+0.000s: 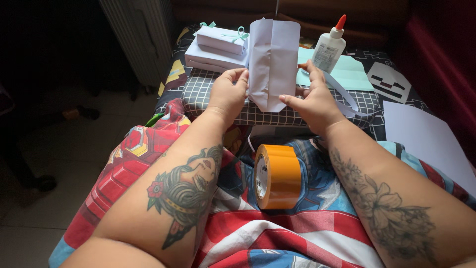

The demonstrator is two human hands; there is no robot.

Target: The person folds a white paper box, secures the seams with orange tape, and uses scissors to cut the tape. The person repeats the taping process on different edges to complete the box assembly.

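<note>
both hands, left hand (229,93) and right hand (311,101), grip folded white paper (272,62).

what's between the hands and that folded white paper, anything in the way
Nothing visible. The left hand and right hand both already grip the folded white paper at its side edges, fingers directly on it.

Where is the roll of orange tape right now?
In the head view the roll of orange tape stands on edge on the colourful bedspread, low centre, between the person's forearms and below the folded white paper.
</note>
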